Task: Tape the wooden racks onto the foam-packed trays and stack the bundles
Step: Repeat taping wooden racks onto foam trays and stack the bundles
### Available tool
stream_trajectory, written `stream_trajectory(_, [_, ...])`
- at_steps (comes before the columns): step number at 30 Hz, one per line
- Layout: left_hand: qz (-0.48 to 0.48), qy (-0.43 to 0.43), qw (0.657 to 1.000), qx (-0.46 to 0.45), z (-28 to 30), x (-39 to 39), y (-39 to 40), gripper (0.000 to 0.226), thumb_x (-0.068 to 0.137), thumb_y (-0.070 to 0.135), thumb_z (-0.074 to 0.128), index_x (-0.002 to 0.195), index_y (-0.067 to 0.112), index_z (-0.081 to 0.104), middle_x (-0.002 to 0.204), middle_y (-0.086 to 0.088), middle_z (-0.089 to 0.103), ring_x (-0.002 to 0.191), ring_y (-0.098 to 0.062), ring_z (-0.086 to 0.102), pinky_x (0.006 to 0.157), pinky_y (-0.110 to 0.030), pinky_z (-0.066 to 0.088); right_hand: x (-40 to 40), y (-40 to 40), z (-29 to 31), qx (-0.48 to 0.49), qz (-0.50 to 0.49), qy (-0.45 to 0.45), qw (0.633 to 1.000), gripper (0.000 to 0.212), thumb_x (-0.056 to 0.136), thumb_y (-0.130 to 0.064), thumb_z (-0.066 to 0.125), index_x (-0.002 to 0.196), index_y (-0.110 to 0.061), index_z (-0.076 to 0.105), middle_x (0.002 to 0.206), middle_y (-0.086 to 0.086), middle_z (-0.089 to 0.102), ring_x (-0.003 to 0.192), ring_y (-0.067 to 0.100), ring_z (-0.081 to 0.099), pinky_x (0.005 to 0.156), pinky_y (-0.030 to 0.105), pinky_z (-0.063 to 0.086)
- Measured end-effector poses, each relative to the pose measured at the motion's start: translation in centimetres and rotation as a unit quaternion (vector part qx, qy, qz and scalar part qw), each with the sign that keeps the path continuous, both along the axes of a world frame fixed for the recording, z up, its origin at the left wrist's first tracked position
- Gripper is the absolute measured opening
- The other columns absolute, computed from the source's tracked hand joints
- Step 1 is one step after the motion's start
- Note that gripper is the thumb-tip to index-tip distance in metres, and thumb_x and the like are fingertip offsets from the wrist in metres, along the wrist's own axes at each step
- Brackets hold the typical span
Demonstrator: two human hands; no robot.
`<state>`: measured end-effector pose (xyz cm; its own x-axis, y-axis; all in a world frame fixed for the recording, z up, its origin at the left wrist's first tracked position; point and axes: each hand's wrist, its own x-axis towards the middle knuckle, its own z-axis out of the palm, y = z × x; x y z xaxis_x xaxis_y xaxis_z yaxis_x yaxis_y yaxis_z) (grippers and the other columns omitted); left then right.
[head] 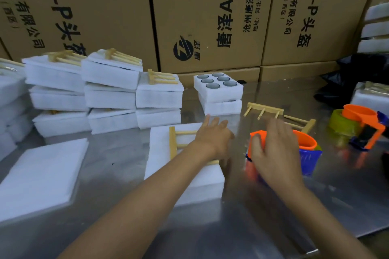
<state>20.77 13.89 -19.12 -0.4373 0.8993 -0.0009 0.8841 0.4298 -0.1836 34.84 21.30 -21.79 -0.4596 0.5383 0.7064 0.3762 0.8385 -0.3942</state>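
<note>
Six glass cups (217, 79) in foam tray (219, 92)

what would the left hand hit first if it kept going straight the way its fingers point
Probably the short stack of open foam trays holding glass cups, beyond the left hand. Bare steel table lies between them; depth is hard to judge.

White foam, pale wood, orange-and-blue tape tools on a grey metal surface (242, 227).

Foam trays (185, 174) white; wooden racks (173, 143) pale yellow-tan. Near tape dispenser (305, 147) orange over blue; far dispenser (366, 126) orange, blue trim, with an olive-yellow tape roll (339, 124). Cartons (210, 17) brown with black print. Bag (347, 82) black.
</note>
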Motion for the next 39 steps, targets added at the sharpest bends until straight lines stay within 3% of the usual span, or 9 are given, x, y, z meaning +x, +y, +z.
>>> stream_trajectory(4, [0.022,0.013,0.976,0.218,1.3,0.0,-2.2,0.048,0.092,0.023,0.047,0.14,0.023,0.052,0.153,-0.005,0.038,0.142,-0.024,0.029,0.12,-0.042,0.014,-2.3,-2.7,0.0,-0.394,0.202,0.021,0.896,0.045,0.102,-0.019,0.045,0.147,-0.023,0.04,0.15,-0.006,0.043,0.138,0.012,0.038,0.114,0.033,0.03])
stream_trajectory(8, [0.119,-0.057,0.919,0.373,1.9,-2.2,-6.7,0.047,0.091,0.016,0.049,0.138,0.015,0.051,0.141,-0.005,0.049,0.133,-0.027,0.039,0.109,-0.038,0.027,-4.6,-4.8,-0.5,-0.639,0.319,0.014,0.7,0.036,0.101,-0.039,0.045,0.134,-0.028,0.055,0.128,-0.012,0.065,0.12,0.003,0.058,0.103,0.026,0.045])
stream_trajectory(12, [0.329,-0.342,0.713,0.516,-2.4,-5.4,-12.8,0.045,0.1,0.029,0.049,0.137,0.003,0.051,0.146,-0.017,0.049,0.134,-0.03,0.045,0.112,-0.035,0.031,-5.5,-6.4,-2.5,-0.584,0.298,-0.023,0.755,0.059,0.092,-0.054,0.054,0.146,-0.031,0.043,0.149,-0.013,0.044,0.136,0.008,0.04,0.118,0.04,0.027])
stream_trajectory(15, [0.34,-0.58,0.547,0.499,-5.5,-5.2,-14.4,0.044,0.096,0.05,0.052,0.119,0.015,0.067,0.122,-0.014,0.069,0.112,-0.03,0.065,0.106,-0.045,0.045,-5.3,-6.6,-2.4,-0.598,0.32,-0.013,0.735,0.072,0.08,-0.06,0.061,0.146,-0.04,0.041,0.147,-0.015,0.046,0.137,0.011,0.042,0.117,0.043,0.029])
stream_trajectory(18, [0.263,-0.655,0.511,0.491,-6.0,-4.9,-14.7,0.043,0.089,0.055,0.059,0.109,0.021,0.076,0.111,-0.01,0.075,0.102,-0.029,0.071,0.097,-0.046,0.051,-5.3,-7.0,-2.2,-0.581,0.315,-0.007,0.75,0.078,0.064,-0.061,0.065,0.139,-0.046,0.047,0.138,-0.019,0.054,0.13,0.008,0.049,0.115,0.04,0.034])
stream_trajectory(24, [0.163,-0.722,0.391,0.546,-4.7,-4.5,-14.8,0.043,0.085,0.051,0.067,0.116,0.022,0.074,0.115,-0.013,0.073,0.101,-0.032,0.072,0.069,-0.039,0.06,-5.4,-7.9,-2.3,-0.544,0.367,0.067,0.751,0.06,0.075,-0.047,0.068,0.125,-0.07,0.044,0.122,-0.036,0.059,0.112,-0.006,0.06,0.096,0.033,0.051])
stream_trajectory(32, [0.085,-0.754,0.316,0.569,-4.4,-5.0,-16.1,0.047,0.091,0.05,0.062,0.12,0.014,0.072,0.124,-0.018,0.068,0.11,-0.038,0.067,0.078,-0.046,0.059,-6.1,-8.5,-0.6,-0.56,0.399,0.067,0.723,0.077,0.062,-0.052,0.078,0.131,-0.06,0.044,0.12,-0.035,0.061,0.107,-0.006,0.063,0.084,0.022,0.052])
stream_trajectory(36, [0.06,-0.738,0.293,0.606,-4.3,-5.7,-16.5,0.055,0.095,0.055,0.053,0.128,0.012,0.067,0.128,-0.019,0.066,0.114,-0.038,0.065,0.081,-0.048,0.059,-6.5,-9.9,0.3,-0.518,0.37,0.03,0.771,0.045,0.069,-0.06,0.074,0.112,-0.055,0.062,0.101,-0.025,0.071,0.087,-0.002,0.069,0.061,0.026,0.058])
stream_trajectory(39, [0.061,-0.722,0.256,0.64,-4.9,-6.6,-17.0,0.068,0.096,0.064,0.045,0.136,0.011,0.059,0.14,-0.02,0.056,0.127,-0.039,0.056,0.105,-0.055,0.045,-6.9,-10.4,0.3,-0.551,0.375,0.073,0.743,0.039,0.077,-0.044,0.076,0.115,-0.039,0.069,0.105,-0.01,0.074,0.087,0.01,0.071,0.057,0.032,0.057])
